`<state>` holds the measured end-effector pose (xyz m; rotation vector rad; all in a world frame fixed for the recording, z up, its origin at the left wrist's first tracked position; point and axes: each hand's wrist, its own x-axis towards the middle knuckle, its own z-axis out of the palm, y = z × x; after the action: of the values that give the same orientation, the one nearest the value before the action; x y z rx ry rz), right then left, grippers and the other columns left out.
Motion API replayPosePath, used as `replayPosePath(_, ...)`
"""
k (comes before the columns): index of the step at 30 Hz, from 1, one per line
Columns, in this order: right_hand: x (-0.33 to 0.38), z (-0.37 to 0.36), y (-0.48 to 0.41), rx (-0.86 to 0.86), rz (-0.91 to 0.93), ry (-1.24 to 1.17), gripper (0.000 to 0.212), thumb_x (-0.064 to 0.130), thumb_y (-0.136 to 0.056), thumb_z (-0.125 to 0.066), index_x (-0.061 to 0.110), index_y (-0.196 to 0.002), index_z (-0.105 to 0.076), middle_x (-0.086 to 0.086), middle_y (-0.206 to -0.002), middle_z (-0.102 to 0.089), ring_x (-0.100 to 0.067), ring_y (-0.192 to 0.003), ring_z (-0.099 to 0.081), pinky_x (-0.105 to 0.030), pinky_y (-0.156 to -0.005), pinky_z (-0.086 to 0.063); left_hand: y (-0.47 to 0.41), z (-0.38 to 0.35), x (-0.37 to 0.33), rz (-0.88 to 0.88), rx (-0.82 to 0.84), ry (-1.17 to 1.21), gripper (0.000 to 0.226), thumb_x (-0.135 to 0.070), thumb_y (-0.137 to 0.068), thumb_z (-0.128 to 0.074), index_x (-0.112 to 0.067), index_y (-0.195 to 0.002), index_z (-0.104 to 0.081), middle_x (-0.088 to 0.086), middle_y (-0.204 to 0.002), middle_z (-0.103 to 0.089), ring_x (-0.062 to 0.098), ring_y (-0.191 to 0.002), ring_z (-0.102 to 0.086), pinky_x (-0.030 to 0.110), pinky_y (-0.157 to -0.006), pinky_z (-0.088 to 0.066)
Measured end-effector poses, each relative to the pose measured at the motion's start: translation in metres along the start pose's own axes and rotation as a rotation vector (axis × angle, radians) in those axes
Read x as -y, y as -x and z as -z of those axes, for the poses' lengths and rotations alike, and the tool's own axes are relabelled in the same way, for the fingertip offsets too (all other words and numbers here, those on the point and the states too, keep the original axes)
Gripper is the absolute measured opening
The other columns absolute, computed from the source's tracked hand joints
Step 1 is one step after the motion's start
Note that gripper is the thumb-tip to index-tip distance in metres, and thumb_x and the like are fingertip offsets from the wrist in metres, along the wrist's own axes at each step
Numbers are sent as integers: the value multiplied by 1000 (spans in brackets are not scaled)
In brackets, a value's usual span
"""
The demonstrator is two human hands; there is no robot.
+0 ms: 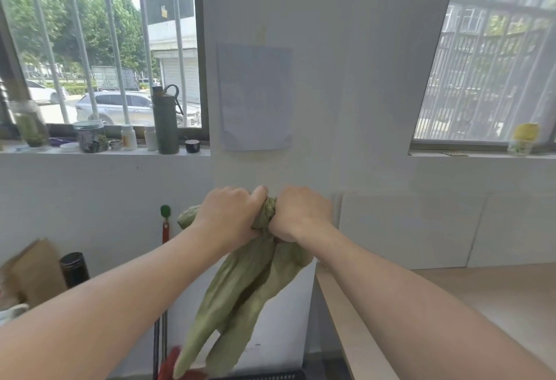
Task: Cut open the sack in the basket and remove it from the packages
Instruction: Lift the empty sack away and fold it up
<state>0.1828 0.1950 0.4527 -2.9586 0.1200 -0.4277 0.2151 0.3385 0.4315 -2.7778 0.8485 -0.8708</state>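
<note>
I judge this to be the late part of the job: the green sack (240,295) is up in the air in front of me, hanging limp and looking empty, so the removal step seems to be in hand rather than the cutting. My left hand (230,214) is curled into a fist around the bunched top of the sack, fingers wrapped tight with the thumb over the gather; my right hand (301,214) is fisted just beside it on the same gather, the two nearly touching, with a twist of fabric showing between them. Below the hands the sack falls in long folds toward a dark basket (270,376), of which only a strip of rim shows at the bottom edge, next to something red I cannot identify. I see no packages from here, and I cannot tell whether the sack's lower end is clear of the basket. The next move, as I read it, calls for lifting or drawing the fabric fully away and finding somewhere to put it down; the pale counter (451,304) to my right is the nearest free surface.
</note>
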Motion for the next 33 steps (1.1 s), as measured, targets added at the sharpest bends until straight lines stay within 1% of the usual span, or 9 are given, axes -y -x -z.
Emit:
replayPosePath(4,-2,6,6,60,14,12,12,18,-78,-64,19,-75,-53,0,-75,-60,-20,-65,-57,-30,-57,-44,-1,1,1,-32,21,-39,32,-38,-79,-60,-22,-92,-36,-4,-68,-47,29,-64,-52,33,-57,-40)
replayPosePath(7,-6,2,12,-52,129,101,20,17,-75,-68,20,-88,-53,1,-85,-62,-26,-85,-64,-36,-74,-43,-2,6,3,46,88,93,23,-40,-72,-57,-25,-81,-43,-6,-67,-49,28,-66,-55,32,-60,-47)
replayPosePath(11,-12,-18,21,-427,243,342,71,26,-67,-83,17,-130,-50,-12,-117,-57,-35,-111,-55,-51,-101,-30,-12,12,10,278,220,406,20,-41,-65,-61,-21,-71,-60,-1,-71,-67,26,-69,-65,35,-66,-58)
replayPosePath(16,-21,-29,23,-468,262,354,120,39,-48,-97,9,-148,-37,-22,-133,-51,-43,-132,-44,-53,-105,-25,-24,35,12,292,430,679,19,-30,-67,-65,-11,-66,-63,2,-67,-68,25,-64,-63,30,-58,-47)
replayPosePath(20,-30,-24,20,-664,326,388,55,17,-57,-85,14,-105,-60,-11,-90,-59,-32,-82,-55,-44,-80,-34,-20,51,3,284,569,825,14,-23,-65,-66,-14,-60,-56,1,-56,-52,23,-55,-48,32,-56,-41)
replayPosePath(23,-31,-19,17,-753,337,351,18,6,-63,-68,17,-76,-62,-7,-66,-56,-29,-62,-54,-39,-67,-39,-14,54,-2,207,592,752,20,-33,-69,-67,-14,-68,-62,1,-63,-63,24,-59,-58,35,-60,-50)
replayPosePath(26,-24,-12,20,-621,272,322,22,5,-62,-74,20,-64,-58,-4,-61,-59,-29,-61,-58,-38,-67,-42,-6,53,-7,84,476,546,42,-54,-67,-70,-19,-88,-62,-3,-81,-70,23,-77,-67,38,-72,-59)
replayPosePath(29,-19,-6,21,-388,174,291,15,15,-81,-64,26,-72,-58,3,-75,-67,-28,-79,-62,-39,-74,-32,3,48,-14,44,310,238,73,-75,-58,-73,-23,-101,-47,-6,-89,-61,24,-85,-62,38,-72,-54)
replayPosePath(33,-15,1,19,-216,56,142,13,16,-85,-58,27,-78,-62,7,-73,-61,-26,-77,-59,-37,-75,-29,10,36,-22,37,126,30,72,-64,-68,-77,-20,-113,-41,2,-96,-60,28,-91,-64,35,-66,-45)
